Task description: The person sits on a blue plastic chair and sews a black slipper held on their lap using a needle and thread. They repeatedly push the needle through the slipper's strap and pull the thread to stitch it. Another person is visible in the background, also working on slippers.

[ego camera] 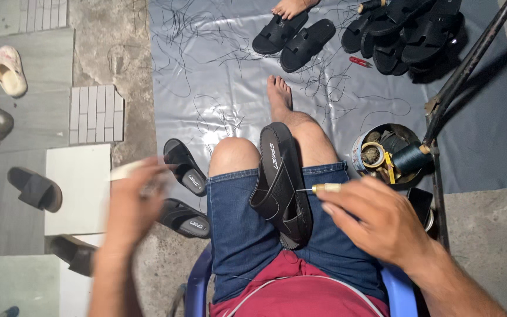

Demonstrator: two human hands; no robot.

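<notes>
Seen from above, a seated person in denim shorts stitches a black sandal (pixel 281 182) that lies across the right thigh.

Its sole looks like flexible rubber or foam, light and a little springy, the broad strap softer; I judge it best held by the sole edge or pinned against the leg. The right hand (pixel 382 220) has its fingers (pixel 347 196) curled closed round an awl (pixel 322 188) with a pale wooden handle, whose metal tip touches the sandal's outer edge. The left hand (pixel 129 202) is raised off to the side and blurred; it seems to grip something pale, though how far its fingers close cannot be told. More black sandals (pixel 186 194) lie on the floor, beside a tin of thread (pixel 391 154).
</notes>
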